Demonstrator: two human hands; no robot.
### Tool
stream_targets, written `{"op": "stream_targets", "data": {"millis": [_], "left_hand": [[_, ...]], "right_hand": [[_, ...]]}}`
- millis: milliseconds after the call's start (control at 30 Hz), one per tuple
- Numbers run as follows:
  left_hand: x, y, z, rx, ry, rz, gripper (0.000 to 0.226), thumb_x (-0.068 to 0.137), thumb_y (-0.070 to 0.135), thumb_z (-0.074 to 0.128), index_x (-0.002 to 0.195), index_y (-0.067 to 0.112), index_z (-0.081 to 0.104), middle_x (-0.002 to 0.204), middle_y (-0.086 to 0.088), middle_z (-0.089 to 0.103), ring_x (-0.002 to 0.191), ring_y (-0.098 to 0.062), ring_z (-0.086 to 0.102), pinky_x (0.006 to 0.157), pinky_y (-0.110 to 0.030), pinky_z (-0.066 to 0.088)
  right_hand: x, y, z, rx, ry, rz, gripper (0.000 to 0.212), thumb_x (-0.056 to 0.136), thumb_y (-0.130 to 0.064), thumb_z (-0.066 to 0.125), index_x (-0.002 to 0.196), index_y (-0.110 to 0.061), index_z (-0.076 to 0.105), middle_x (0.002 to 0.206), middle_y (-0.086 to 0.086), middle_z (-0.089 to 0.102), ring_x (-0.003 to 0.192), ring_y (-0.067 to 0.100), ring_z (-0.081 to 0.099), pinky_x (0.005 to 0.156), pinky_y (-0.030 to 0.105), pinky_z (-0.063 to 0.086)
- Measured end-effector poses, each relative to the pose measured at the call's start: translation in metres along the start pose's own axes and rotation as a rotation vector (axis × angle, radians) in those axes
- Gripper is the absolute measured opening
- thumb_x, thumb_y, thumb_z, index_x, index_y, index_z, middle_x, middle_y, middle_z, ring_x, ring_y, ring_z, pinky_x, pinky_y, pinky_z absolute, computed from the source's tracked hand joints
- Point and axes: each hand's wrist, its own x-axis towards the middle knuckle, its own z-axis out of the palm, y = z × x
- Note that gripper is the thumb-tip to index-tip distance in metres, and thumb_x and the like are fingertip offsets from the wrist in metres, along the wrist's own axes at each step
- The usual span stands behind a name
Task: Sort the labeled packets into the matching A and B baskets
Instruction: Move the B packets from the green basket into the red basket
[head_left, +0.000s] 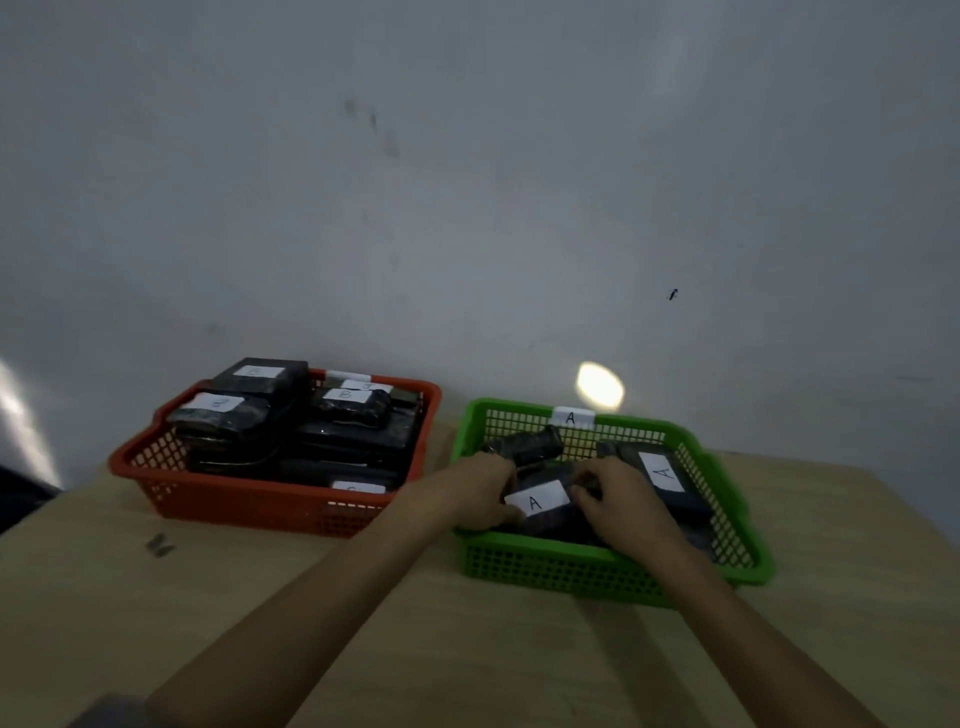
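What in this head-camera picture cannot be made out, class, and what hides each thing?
- Labels on the lower packets in the red basket: head view, covered by the stack above.
- Left hand and right hand fingers: curled around the A packet, their tips hidden.
- Small dark object on the table: too small and blurred.

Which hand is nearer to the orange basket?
Left. The left hand is in the green basket, at its edge beside the orange basket; the right hand is further inside.
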Motion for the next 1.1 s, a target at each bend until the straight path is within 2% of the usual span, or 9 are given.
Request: {"op": "stream_targets", "data": {"millis": [133,300,367,467,567,667,800,967,1100], "left_hand": [[0.034,0.006,0.014,-0.042,0.094,-0.166,0.052,0.091,0.037,0.064,0.129,0.008,0.044,0.127,-0.013,0.046,0.113,-0.032,0.053,0.081,-0.034,0.044],[0.061,-0.001,0.006,0.007,0.376,-0.173,0.036,0.087,-0.002,0.052,0.122,0.006,0.047,0.126,-0.016,0.048,0.11,-0.032,0.05,0.082,-0.037,0.044],[0.069,-0.008,-0.003,0.027,0.222,-0.125,0.049,0.086,-0.002,0.052,0.133,0.005,0.043,0.134,-0.016,0.046,0.123,-0.033,0.046,0.096,-0.041,0.045],[0.079,-0.011,-0.007,0.136,-0.116,-0.134,0.072,0.086,0.011,0.065,0.147,0.009,0.028,0.144,-0.016,0.045,0.127,-0.033,0.048,0.102,-0.044,0.046],[0.082,-0.012,-0.002,0.282,-0.09,-0.124,0.069,0.081,0.014,0.073,0.14,0.011,0.036,0.136,-0.013,0.051,0.12,-0.031,0.052,0.099,-0.044,0.047],[0.082,-0.014,0.01,0.38,0.054,-0.095,0.051,0.084,0.015,0.069,0.128,0.01,0.044,0.125,-0.014,0.058,0.111,-0.031,0.058,0.092,-0.042,0.05],[0.084,-0.013,-0.006,-0.076,0.077,-0.104,0.05,0.087,0.028,0.07,0.127,0.012,0.044,0.118,-0.008,0.06,0.101,-0.024,0.06,0.083,-0.035,0.051],[0.069,-0.015,-0.035,-0.945,-0.12,-0.068,0.04,0.088,0.022,0.072,0.123,0.009,0.059,0.12,-0.009,0.066,0.107,-0.02,0.066,0.079,-0.022,0.055],[0.064,-0.01,-0.026,-0.817,-0.192,-0.053,0.053,0.083,0.023,0.077,0.131,0.02,0.054,0.136,-0.002,0.056,0.124,-0.018,0.054,0.092,-0.03,0.052]], "right_hand": [[-0.001,0.0,0.003,0.011,-0.043,0.077,0.039,0.091,-0.047,0.064,0.121,-0.022,0.059,0.116,0.001,0.06,0.108,0.022,0.058,0.082,0.037,0.052],[0.004,0.0,0.007,0.067,-0.152,0.096,0.072,0.08,-0.047,0.077,0.14,-0.019,0.047,0.134,0.005,0.056,0.119,0.025,0.056,0.094,0.04,0.051],[0.006,0.004,0.007,0.181,-0.196,0.12,0.075,0.078,-0.038,0.081,0.141,-0.018,0.046,0.134,0.005,0.057,0.116,0.022,0.057,0.092,0.035,0.051],[0.009,0.013,0.007,0.406,-0.238,0.15,0.063,0.079,-0.019,0.081,0.135,-0.018,0.051,0.107,-0.013,0.062,0.088,0.001,0.057,0.064,0.014,0.043],[0.011,0.021,0.004,0.579,-0.226,0.226,0.067,0.084,-0.012,0.074,0.144,-0.019,0.045,0.096,-0.011,0.066,0.085,0.002,0.061,0.059,0.014,0.044],[0.008,0.014,0.004,0.434,-0.214,0.153,0.064,0.079,-0.038,0.08,0.135,-0.026,0.051,0.101,-0.015,0.063,0.088,0.003,0.061,0.067,0.016,0.047],[0.008,0.008,0.012,0.157,-0.211,0.102,0.058,0.078,-0.055,0.075,0.121,-0.02,0.058,0.118,0.001,0.064,0.104,0.02,0.061,0.091,0.04,0.053],[0.01,0.012,0.004,0.534,-0.081,0.216,0.052,0.089,-0.06,0.061,0.124,-0.021,0.056,0.117,-0.004,0.062,0.095,0.008,0.056,0.073,0.023,0.045],[0.011,0.013,-0.001,0.829,0.012,0.277,0.045,0.086,-0.066,0.059,0.115,-0.031,0.064,0.114,-0.008,0.069,0.103,0.012,0.064,0.088,0.034,0.051]]}}
